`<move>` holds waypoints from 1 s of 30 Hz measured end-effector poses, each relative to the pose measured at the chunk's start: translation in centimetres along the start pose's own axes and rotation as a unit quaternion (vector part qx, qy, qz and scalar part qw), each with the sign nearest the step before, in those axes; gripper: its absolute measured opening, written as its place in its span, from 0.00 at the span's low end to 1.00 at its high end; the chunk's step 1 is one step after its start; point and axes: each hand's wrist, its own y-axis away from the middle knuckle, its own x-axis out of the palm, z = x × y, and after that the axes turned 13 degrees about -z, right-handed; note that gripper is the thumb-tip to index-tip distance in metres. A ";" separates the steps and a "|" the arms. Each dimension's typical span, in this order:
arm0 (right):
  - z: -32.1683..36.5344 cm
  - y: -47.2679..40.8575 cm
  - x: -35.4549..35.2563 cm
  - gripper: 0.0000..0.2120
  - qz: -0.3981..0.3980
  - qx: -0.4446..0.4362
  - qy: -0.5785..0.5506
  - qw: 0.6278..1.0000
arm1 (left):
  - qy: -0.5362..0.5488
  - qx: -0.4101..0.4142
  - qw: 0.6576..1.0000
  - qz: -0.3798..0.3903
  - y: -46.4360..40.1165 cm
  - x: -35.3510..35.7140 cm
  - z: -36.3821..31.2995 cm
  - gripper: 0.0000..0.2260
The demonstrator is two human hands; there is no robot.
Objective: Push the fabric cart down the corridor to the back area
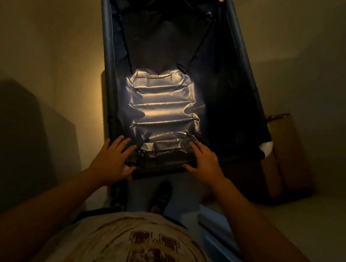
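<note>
A dark blue fabric cart [109, 55] with a tubular rim and white corner joints fills the middle of the view, seen from above. Its liner is shiny and wrinkled at the bottom, and nothing lies inside. My left hand [112, 158] rests on the near rim at its left corner, fingers spread over the edge. My right hand [204, 163] lies on the same near rim further right, fingers flat and reaching into the liner. Both palms press on the rim. My feet show below the cart's near edge.
The corridor is dim, with pale walls close on both sides of the cart. A brown cardboard box [286, 155] stands on the floor right beside the cart's near right corner. A dark block [10, 141] sits at the left. A blue edge [219, 237] runs at lower right.
</note>
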 end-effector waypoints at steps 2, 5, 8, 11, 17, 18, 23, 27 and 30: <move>-0.3 -0.2 0.1 0.42 0.025 -0.005 0.004 1.000 | -0.011 -0.008 1.000 0.015 0.1 0.2 -0.3 0.36; -1.2 -0.6 0.4 0.40 0.081 -0.004 0.015 0.997 | -0.005 -0.023 1.000 0.010 0.3 0.9 -0.5 0.37; -2.4 -0.9 0.5 0.37 0.107 -0.020 0.038 0.993 | -0.007 -0.030 0.999 0.014 0.2 1.2 -0.8 0.40; -3.4 -1.1 0.5 0.34 0.111 -0.033 0.050 0.992 | -0.006 -0.036 0.999 0.024 0.5 2.0 -1.2 0.41; -4.8 -1.7 0.4 0.34 0.122 -0.054 0.046 0.990 | -0.012 -0.053 0.999 0.002 0.8 3.5 -1.6 0.43; -4.9 -1.9 0.4 0.34 0.123 -0.056 0.042 0.990 | -0.011 -0.058 0.998 0.001 0.7 3.6 -1.7 0.43; -5.3 -2.7 0.3 0.34 0.119 -0.073 0.029 0.990 | -0.003 -0.094 0.996 -0.008 0.2 4.2 -2.2 0.43; -5.4 -3.1 0.9 0.33 0.099 -0.086 0.023 0.991 | 0.002 -0.138 0.990 -0.019 0.1 4.6 -3.4 0.41; -5.1 -3.6 1.1 0.31 0.084 -0.096 0.022 0.992 | 0.002 -0.166 0.986 -0.031 -0.1 4.6 -4.2 0.38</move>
